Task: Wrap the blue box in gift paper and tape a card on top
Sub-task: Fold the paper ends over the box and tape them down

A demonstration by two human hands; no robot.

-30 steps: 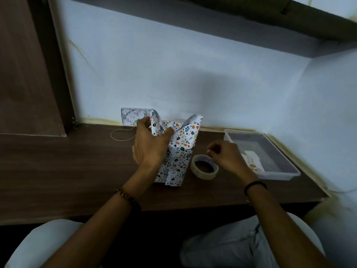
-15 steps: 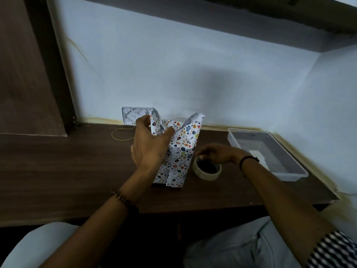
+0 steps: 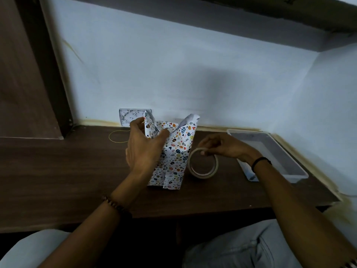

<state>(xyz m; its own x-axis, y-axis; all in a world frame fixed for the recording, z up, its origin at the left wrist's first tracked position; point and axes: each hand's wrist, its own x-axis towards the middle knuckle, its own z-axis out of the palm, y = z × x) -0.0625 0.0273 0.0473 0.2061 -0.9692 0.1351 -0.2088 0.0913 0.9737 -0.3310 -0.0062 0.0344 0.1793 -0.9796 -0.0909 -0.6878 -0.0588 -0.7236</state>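
The box stands upright in the middle of the dark wooden desk (image 3: 58, 171), covered in white gift paper (image 3: 174, 157) printed with small coloured shapes; no blue shows. Two paper flaps stick up open at its top. My left hand (image 3: 144, 149) presses the paper against the box's left side, thumb on the folded top flap. Just right of the box, my right hand (image 3: 224, 147) pinches the upper rim of a pale tape roll (image 3: 202, 164), tilted up on its edge. A patterned white card (image 3: 130, 117) leans against the wall behind the box.
A clear plastic tray (image 3: 295, 171) sits at the desk's right end, near the corner wall. A yellow rubber band (image 3: 117, 136) lies on the desk left of the box. A dark wooden panel (image 3: 25, 84) rises at the left, a shelf overhead.
My right hand moved from above the tray side onto the tape roll and lifted it from lying flat to tilted on its edge. My left hand kept holding the paper.
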